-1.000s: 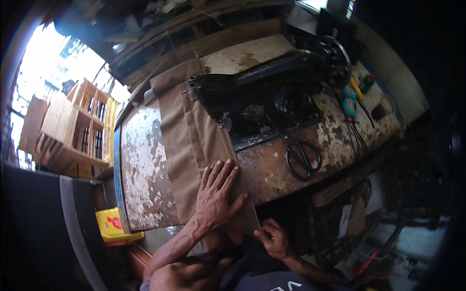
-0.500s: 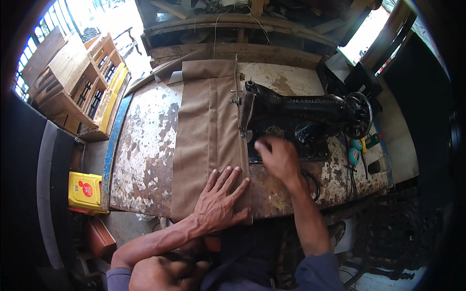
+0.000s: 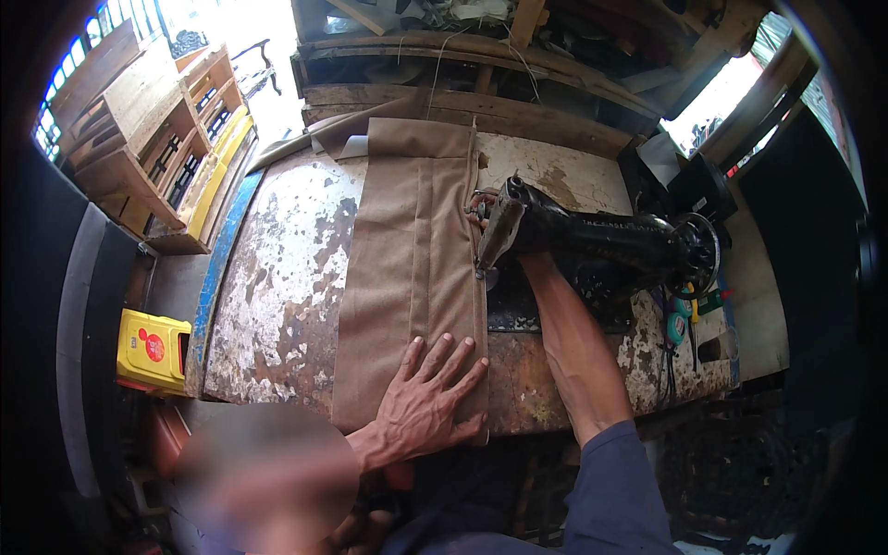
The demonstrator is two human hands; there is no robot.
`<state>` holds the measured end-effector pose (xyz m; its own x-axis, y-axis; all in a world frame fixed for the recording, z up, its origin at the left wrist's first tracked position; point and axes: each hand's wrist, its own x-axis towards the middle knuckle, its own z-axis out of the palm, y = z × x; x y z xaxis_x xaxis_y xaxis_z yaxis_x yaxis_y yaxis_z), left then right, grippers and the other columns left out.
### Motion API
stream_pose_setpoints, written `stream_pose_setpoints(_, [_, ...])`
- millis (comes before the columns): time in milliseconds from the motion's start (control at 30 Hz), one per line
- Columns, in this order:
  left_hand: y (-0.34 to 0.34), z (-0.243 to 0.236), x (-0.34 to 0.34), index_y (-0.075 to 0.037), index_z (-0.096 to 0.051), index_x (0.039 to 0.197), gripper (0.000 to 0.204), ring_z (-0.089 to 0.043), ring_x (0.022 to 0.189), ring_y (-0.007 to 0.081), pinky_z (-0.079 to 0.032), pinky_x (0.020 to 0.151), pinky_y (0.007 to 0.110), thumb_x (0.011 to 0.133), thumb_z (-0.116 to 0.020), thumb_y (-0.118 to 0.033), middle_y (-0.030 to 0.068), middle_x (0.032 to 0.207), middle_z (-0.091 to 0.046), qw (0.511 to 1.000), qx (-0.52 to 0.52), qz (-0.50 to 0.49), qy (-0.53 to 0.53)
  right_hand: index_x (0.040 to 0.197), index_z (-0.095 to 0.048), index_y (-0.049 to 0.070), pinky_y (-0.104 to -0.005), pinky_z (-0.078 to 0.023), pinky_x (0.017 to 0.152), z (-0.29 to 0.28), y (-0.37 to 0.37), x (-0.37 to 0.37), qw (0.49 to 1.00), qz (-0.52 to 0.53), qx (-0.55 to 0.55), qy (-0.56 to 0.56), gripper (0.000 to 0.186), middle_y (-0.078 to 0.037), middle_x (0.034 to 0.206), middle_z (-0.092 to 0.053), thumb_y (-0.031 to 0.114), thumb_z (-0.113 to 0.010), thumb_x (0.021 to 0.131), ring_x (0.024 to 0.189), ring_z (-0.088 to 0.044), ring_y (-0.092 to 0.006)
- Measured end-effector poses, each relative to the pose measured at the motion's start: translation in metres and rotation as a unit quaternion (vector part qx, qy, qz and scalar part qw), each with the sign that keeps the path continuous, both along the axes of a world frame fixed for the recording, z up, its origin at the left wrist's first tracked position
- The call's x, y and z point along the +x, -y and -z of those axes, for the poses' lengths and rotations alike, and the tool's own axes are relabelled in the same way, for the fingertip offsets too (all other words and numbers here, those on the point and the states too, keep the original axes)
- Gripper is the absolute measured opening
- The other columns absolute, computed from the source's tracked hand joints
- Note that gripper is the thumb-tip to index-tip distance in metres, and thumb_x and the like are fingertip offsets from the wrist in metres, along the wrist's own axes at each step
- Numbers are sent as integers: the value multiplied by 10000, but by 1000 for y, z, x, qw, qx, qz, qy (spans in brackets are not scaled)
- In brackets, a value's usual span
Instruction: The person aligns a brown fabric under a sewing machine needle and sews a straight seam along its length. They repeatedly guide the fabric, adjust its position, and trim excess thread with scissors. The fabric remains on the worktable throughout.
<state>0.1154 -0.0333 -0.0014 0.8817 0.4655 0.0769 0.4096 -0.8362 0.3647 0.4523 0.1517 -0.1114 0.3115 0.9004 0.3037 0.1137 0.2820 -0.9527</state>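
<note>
My left hand [image 3: 427, 398] lies spread on a long brown fabric piece [image 3: 388, 240], which has a folded top edge and a stitched strip down its length. The fabric rests on a worn table [image 3: 277, 240], its right side alongside the black sewing machine [image 3: 601, 236]. My right arm reaches up under the machine's arm, and part of my right hand [image 3: 479, 203] shows behind the needle end, at the fabric's right edge. Its fingers are mostly hidden, so I cannot make out their grip.
A wooden crate unit [image 3: 148, 139] and a yellow container [image 3: 148, 347] stand left of the table. Wooden shelves [image 3: 462, 55] cross the back. A green tape measure [image 3: 676, 326] and small tools lie at the table's right. A blurred patch covers the lower left.
My right hand has left the fabric's lower edge and moved up and forward behind the machine's needle end. My left hand stays flat on the fabric. The view has turned.
</note>
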Motion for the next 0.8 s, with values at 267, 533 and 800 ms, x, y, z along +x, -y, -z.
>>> stream_pose_setpoints(267, [0, 1, 0, -196, -492, 1635, 823, -281, 1632, 374, -137, 1332, 612, 957, -620, -646, 116, 1745, -377, 1000, -3, -1, -13, 1342, -647, -35, -545, -581, 1014, -2, 3, 24, 977, -210, 2, -43, 513, -227, 1215, -717, 386, -673, 1051, 1160, -700, -381])
stream_pose_setpoints(533, [-5, 1, 1, -200, -487, 1638, 827, -274, 1635, 373, -132, 1337, 606, 951, -627, -639, 108, 1752, -367, 1000, -11, -2, -18, 890, -623, 75, -291, -505, 662, -2, -1, -5, 992, -97, 13, -80, 342, 27, 769, -587, 256, -913, 896, 722, -586, -94])
stream_pose_setpoints(800, [-18, 1, 6, -232, -479, 1642, 821, -250, 1643, 381, -135, 1341, 583, 949, -640, -642, 192, 1753, -313, 1000, -19, -17, -11, 953, -676, 83, -252, -402, 547, -11, -3, -11, 973, -162, 21, -163, 263, 73, 700, -542, 289, -839, 969, 633, -531, -68])
